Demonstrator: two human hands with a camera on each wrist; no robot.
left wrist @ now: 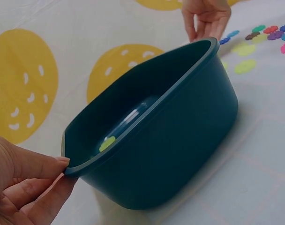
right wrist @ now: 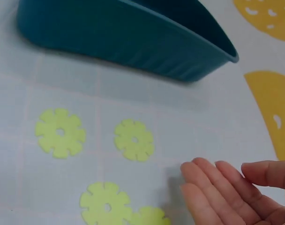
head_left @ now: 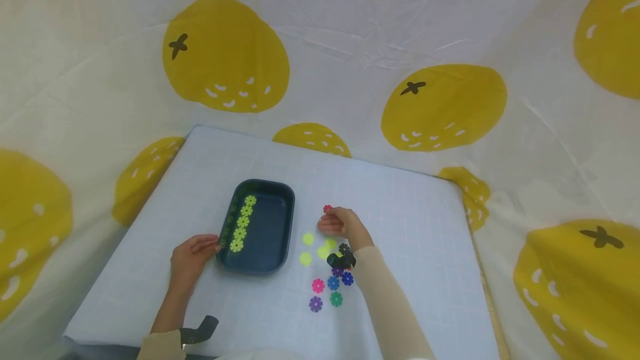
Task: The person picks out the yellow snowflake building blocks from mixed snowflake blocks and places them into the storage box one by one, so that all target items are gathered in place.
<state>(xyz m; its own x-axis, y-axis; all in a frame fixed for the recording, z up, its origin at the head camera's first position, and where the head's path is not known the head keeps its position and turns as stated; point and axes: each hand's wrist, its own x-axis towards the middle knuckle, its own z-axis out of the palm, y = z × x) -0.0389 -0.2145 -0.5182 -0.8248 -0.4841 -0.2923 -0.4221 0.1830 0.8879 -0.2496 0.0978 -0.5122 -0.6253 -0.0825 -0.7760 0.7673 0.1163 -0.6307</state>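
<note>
A dark teal plastic tray [head_left: 281,263] stands on the table, with several yellow-green notched flower discs [head_left: 243,221] in a row along its left side. My left hand [head_left: 191,257] pinches the tray's rim near its front left corner, thumb on top and fingers beneath. To the tray's right is my right hand [head_left: 347,225], its fingers extended and side by side. A red flower disc [head_left: 327,209] shows right at the top of this hand; whether they touch I cannot tell. Loose yellow-green discs [right wrist: 60,132] lie between the tray and the right hand.
Nearer the body lie a pink disc [head_left: 318,285], a purple disc [head_left: 315,304], a green disc [head_left: 336,299] and several blue and dark ones, some behind the black right wrist strap [head_left: 342,261]. A white cloth [head_left: 415,210] covers the table; a fruit-patterned curtain [head_left: 340,43] hangs behind.
</note>
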